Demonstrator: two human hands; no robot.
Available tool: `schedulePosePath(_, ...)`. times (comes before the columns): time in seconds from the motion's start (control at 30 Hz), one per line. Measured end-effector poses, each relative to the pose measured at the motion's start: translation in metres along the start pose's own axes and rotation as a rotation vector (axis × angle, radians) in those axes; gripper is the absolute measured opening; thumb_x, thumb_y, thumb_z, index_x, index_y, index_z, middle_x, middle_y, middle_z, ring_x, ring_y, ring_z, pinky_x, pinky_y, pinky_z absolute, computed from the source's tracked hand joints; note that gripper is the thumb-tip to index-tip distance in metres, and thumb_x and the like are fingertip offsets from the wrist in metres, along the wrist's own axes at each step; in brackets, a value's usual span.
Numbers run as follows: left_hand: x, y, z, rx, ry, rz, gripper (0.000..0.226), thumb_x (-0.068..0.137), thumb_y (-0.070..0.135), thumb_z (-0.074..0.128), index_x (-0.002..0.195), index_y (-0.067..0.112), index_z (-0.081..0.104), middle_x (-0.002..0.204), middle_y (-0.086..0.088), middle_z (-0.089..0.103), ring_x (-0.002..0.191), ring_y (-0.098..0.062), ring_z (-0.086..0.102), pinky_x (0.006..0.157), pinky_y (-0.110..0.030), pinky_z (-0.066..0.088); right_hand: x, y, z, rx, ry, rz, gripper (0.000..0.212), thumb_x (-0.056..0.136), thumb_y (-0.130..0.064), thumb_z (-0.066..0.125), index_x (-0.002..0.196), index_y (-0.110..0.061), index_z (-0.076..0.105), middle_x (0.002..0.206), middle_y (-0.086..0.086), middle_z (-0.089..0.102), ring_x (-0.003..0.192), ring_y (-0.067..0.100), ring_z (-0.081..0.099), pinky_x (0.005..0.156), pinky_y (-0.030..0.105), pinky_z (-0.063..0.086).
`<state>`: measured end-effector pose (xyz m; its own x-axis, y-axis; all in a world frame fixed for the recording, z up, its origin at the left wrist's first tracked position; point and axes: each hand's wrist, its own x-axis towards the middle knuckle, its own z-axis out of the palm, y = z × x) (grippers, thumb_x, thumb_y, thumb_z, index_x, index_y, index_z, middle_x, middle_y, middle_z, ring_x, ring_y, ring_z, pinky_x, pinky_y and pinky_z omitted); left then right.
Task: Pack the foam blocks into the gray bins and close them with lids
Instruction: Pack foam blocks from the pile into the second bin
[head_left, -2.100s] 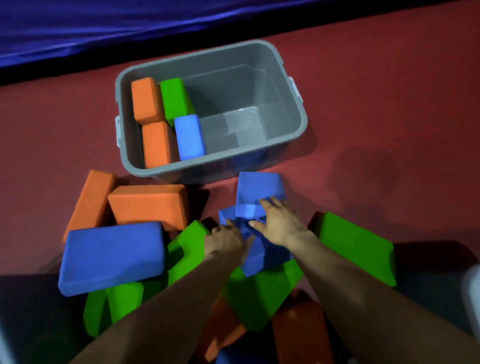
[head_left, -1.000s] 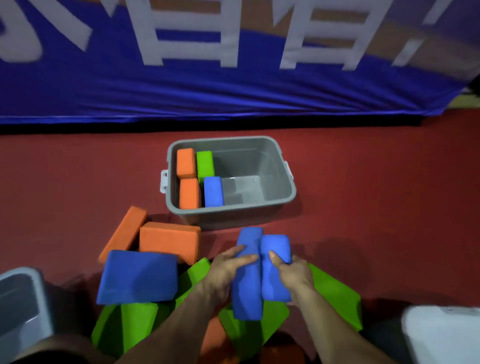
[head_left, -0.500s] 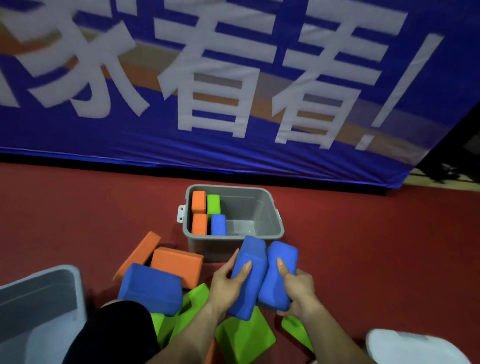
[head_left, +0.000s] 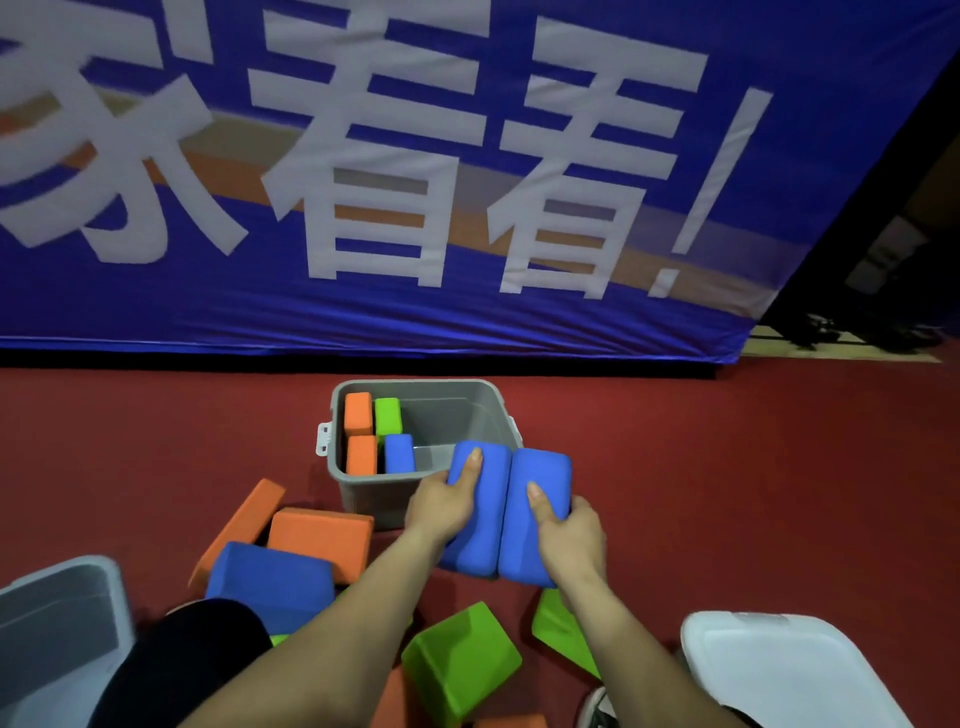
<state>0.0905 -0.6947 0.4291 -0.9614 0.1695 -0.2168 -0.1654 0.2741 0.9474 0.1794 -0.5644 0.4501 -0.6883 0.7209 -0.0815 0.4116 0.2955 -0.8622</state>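
Note:
Two blue foam blocks are pressed side by side in the air just in front of the gray bin (head_left: 363, 491). My left hand (head_left: 441, 506) grips the left blue block (head_left: 480, 530); my right hand (head_left: 569, 535) grips the right blue block (head_left: 535, 467). Their far ends overlap the bin's near right rim. Inside the bin, along its left side, stand two orange blocks (head_left: 359, 436), a green block (head_left: 388, 415) and a blue block (head_left: 399, 453); the right part of the bin shows bare floor.
Loose blocks lie on the red floor near me: orange (head_left: 319, 543), blue (head_left: 270, 582), green (head_left: 462, 660). A second gray bin (head_left: 62, 623) sits at the lower left, a white lid (head_left: 795, 670) at the lower right. A blue banner (head_left: 467, 182) hangs behind the bin.
Both hands lifted the two blue blocks off the pile and carried them forward up to the bin's near rim. The camera tilted up, so the banner now fills the upper view.

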Motion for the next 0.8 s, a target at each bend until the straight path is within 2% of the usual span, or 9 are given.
schedulePosePath(0.1,0.004,0.010,0.008,-0.030,-0.076,-0.033,0.068,0.083,0.079,0.047,0.089,0.016,0.070,0.100,-0.009,0.072,0.086,-0.023,0.061,0.073,-0.033,0.042,0.010,-0.007,-0.010,0.029,-0.015,0.002,0.042,0.090,-0.045,0.065,0.108,-0.009,0.050,0.092,0.004,0.061,0.083,0.025,0.060,0.071,0.031,0.044)
schedulePosePath(0.23,0.013,0.020,0.010,-0.103,-0.222,-0.006,0.036,0.089,0.054,0.064,0.105,0.023,0.071,0.103,0.007,0.071,0.085,-0.005,0.064,0.072,-0.024,0.048,0.032,-0.004,-0.016,0.056,-0.008,0.006,0.043,0.091,-0.043,0.063,0.108,-0.006,0.051,0.099,0.009,0.063,0.088,0.028,0.061,0.073,0.034,0.047)
schedulePosePath(0.3,0.021,0.016,0.011,-0.101,-0.200,0.018,0.039,0.086,0.055,0.067,0.110,0.025,0.074,0.106,0.009,0.073,0.092,-0.005,0.067,0.082,-0.027,0.053,0.044,-0.003,-0.012,0.064,-0.011,0.003,0.043,0.091,-0.044,0.064,0.107,-0.006,0.052,0.102,0.011,0.065,0.090,0.030,0.064,0.077,0.038,0.051)
schedulePosePath(0.37,0.030,0.013,0.013,-0.064,-0.125,0.041,0.048,0.084,0.064,0.064,0.111,0.026,0.074,0.104,0.009,0.074,0.097,-0.010,0.068,0.091,-0.034,0.054,0.054,-0.006,-0.005,0.047,-0.022,-0.008,0.044,0.091,-0.045,0.063,0.108,-0.006,0.052,0.103,0.013,0.066,0.093,0.032,0.064,0.079,0.039,0.051)
schedulePosePath(0.43,0.042,0.009,0.018,-0.027,-0.079,0.037,0.051,0.083,0.068,0.060,0.108,0.026,0.074,0.102,0.007,0.074,0.097,-0.015,0.068,0.093,-0.039,0.053,0.065,-0.009,0.001,0.010,-0.019,-0.029,0.046,0.091,-0.046,0.063,0.110,-0.005,0.052,0.105,0.016,0.066,0.096,0.035,0.064,0.077,0.037,0.047)
schedulePosePath(0.57,0.073,0.016,0.026,0.041,-0.036,0.061,0.048,0.086,0.069,0.056,0.094,0.024,0.071,0.092,0.003,0.073,0.093,-0.020,0.067,0.085,-0.036,0.052,0.099,-0.015,0.016,-0.041,-0.002,-0.051,0.050,0.089,-0.050,0.062,0.111,-0.006,0.054,0.107,0.017,0.067,0.100,0.036,0.064,0.077,0.037,0.046)
schedulePosePath(0.67,0.113,0.027,0.032,0.114,-0.012,0.082,0.052,0.086,0.071,0.052,0.104,0.026,0.071,0.102,0.004,0.074,0.100,-0.021,0.065,0.088,-0.035,0.050,0.137,-0.022,0.034,-0.043,-0.004,-0.055,0.053,0.089,-0.054,0.060,0.113,-0.007,0.053,0.110,0.019,0.067,0.102,0.037,0.063,0.080,0.038,0.048)
schedulePosePath(0.8,0.186,0.034,0.030,0.110,0.023,0.073,0.072,0.067,0.084,0.054,0.101,0.025,0.075,0.095,0.006,0.076,0.095,-0.018,0.070,0.086,-0.039,0.056,0.203,-0.033,0.070,-0.064,-0.024,-0.100,0.054,0.090,-0.054,0.058,0.114,-0.006,0.053,0.113,0.020,0.065,0.104,0.039,0.062,0.082,0.040,0.048)
